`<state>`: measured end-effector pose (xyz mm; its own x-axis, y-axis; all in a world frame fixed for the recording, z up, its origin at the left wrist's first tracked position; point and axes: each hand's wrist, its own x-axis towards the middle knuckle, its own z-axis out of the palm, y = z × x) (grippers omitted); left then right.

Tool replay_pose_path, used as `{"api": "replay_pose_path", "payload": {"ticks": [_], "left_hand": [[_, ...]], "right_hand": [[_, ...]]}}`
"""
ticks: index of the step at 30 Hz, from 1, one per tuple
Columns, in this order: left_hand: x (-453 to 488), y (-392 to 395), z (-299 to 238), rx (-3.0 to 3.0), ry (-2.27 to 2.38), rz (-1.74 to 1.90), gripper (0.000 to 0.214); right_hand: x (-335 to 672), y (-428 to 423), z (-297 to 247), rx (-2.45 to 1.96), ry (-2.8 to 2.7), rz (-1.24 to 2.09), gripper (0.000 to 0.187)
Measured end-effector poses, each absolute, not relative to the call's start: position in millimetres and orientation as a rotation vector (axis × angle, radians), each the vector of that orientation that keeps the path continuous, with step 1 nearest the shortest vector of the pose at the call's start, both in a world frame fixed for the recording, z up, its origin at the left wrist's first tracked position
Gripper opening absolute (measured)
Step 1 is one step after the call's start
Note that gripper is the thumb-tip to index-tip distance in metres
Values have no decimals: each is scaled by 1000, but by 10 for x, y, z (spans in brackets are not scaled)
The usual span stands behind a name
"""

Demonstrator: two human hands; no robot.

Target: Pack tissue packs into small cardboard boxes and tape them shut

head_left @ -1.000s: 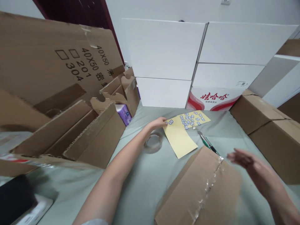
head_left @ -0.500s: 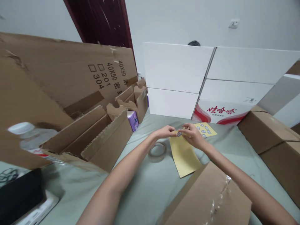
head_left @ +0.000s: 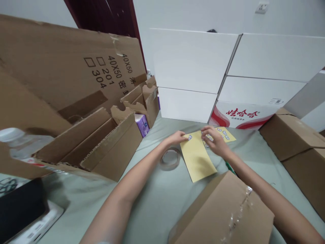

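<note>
My left hand [head_left: 177,138] pinches the upper left corner of a plain yellow paper sheet [head_left: 199,159] lying on the cloth. One small printed sticker [head_left: 190,137] sits near that corner, just beside my left fingertips. My right hand [head_left: 215,140] is at the sheet's upper right edge, fingers bent and somewhat apart, with nothing visible in them. Under and behind it lies a second yellow sheet [head_left: 231,137] bearing several small printed stickers, partly covered by the hand. A roll of clear tape [head_left: 170,158] rests left of the plain sheet.
A taped cardboard box [head_left: 220,210] stands close in front, with a green object [head_left: 230,167] partly hidden under my right forearm. Open cardboard boxes [head_left: 114,145], a purple tissue pack [head_left: 142,125] and a bottle [head_left: 25,144] line the left. White cartons [head_left: 188,61] form a back wall.
My right hand has moved right, off the small sticker and over to the stickered sheet. The sticker now shows uncovered on the plain sheet. My left hand still holds the corner.
</note>
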<state>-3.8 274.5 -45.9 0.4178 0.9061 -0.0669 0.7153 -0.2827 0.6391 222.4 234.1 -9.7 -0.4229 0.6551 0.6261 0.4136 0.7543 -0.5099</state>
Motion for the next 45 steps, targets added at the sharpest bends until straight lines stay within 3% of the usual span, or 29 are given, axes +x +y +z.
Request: {"api": "replay_pose_path", "payload": {"ticks": [5, 10, 20, 28, 32, 38, 45], "left_hand": [[-61, 2459, -482, 2186, 1607, 667, 39], [-60, 2363, -464, 2221, 1715, 604, 32], [307, 2450, -652, 2089, 1984, 437, 34], [371, 2374, -584, 2075, 1756, 583, 32], [240, 2189, -327, 2072, 1511, 654, 29], [141, 1711, 295, 2101, 1058, 755, 25], [289, 1264, 694, 2174, 870, 974, 21]], "right_hand": [[2746, 1834, 292, -917, -1775, 491, 14], [3003, 1452, 328, -1158, -1657, 625, 18], [2572, 1962, -726, -1119, -2148, 709, 24], [2449, 2019, -1158, -1112, -2303, 634, 28], [2527, 2036, -920, -1138, -2247, 729, 26], [2650, 1814, 39, -1167, -1980, 826, 36], [2300, 1259, 731, -1082, -1884, 942, 33]]}}
